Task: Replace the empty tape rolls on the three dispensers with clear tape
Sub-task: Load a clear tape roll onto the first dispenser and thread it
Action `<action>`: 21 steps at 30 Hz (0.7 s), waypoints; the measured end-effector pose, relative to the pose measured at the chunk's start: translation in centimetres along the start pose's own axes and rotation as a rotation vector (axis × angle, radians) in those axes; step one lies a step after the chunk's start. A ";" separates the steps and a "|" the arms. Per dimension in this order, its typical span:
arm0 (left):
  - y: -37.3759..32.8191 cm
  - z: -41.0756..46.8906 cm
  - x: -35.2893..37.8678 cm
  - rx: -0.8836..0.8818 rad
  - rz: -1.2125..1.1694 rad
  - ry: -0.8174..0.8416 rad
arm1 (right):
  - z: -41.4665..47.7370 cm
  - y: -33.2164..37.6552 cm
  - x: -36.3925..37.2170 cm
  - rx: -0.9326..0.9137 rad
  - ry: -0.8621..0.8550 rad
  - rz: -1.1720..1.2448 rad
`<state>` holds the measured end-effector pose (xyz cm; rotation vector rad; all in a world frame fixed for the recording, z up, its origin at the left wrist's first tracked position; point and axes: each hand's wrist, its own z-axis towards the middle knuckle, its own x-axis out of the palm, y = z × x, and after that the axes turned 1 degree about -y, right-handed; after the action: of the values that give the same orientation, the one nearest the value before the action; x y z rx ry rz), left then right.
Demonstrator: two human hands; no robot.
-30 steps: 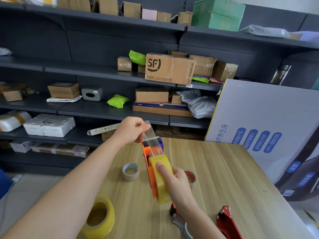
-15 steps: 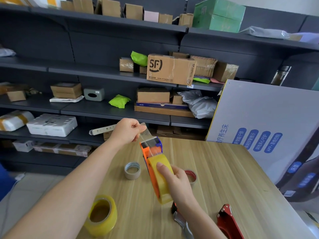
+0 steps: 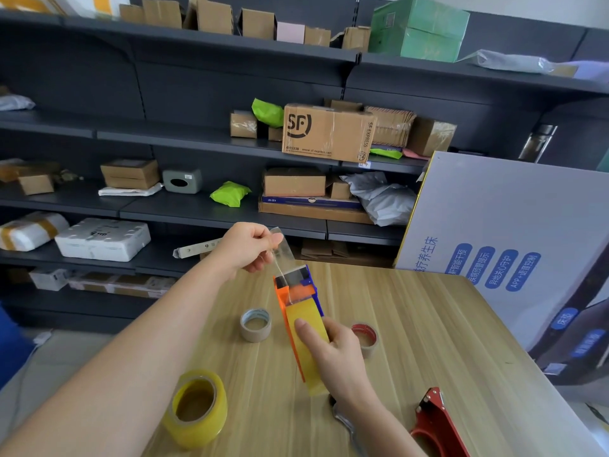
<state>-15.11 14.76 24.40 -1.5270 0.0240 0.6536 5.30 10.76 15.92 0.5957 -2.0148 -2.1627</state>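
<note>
Above the wooden table (image 3: 412, 324), my right hand (image 3: 333, 354) grips an orange and blue tape dispenser (image 3: 295, 291) loaded with a yellowish clear tape roll (image 3: 308, 341), thumb lying on the roll. My left hand (image 3: 247, 247) pinches the free end of the clear tape (image 3: 281, 250), stretched up from the dispenser's front. A full clear tape roll (image 3: 197, 409) stands at the near left. Two empty cores lie on the table: a grey one (image 3: 255, 324) and a red-rimmed one (image 3: 365, 338). A red dispenser (image 3: 435, 420) and a metal dispenser part (image 3: 346, 423) lie at the near right.
Dark shelving with cardboard boxes (image 3: 326, 131), green bags and parcels fills the background beyond the table's far edge. A large white printed box (image 3: 510, 245) leans against the table's right side. The floor shows at the lower left.
My left hand has drawn the tape end slightly up and out from the dispenser's front. The right hand keeps hold of the dispenser in about the same spot.
</note>
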 end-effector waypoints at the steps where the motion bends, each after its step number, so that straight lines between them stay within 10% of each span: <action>1: 0.1 0.1 0.0 0.025 0.005 -0.014 | 0.1 0.1 -0.1 0.001 -0.006 0.005; 8: 1.7 0.8 -0.4 0.298 0.112 -0.251 | 0.1 1.9 -0.8 -0.036 0.084 0.068; 21: 0.2 1.8 -1.7 -0.170 -0.286 -0.013 | -0.1 0.8 -0.5 -0.062 0.085 0.104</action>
<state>-17.30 15.75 25.03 -1.6502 -0.2617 0.4448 5.64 10.78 16.76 0.5526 -1.8848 -2.0948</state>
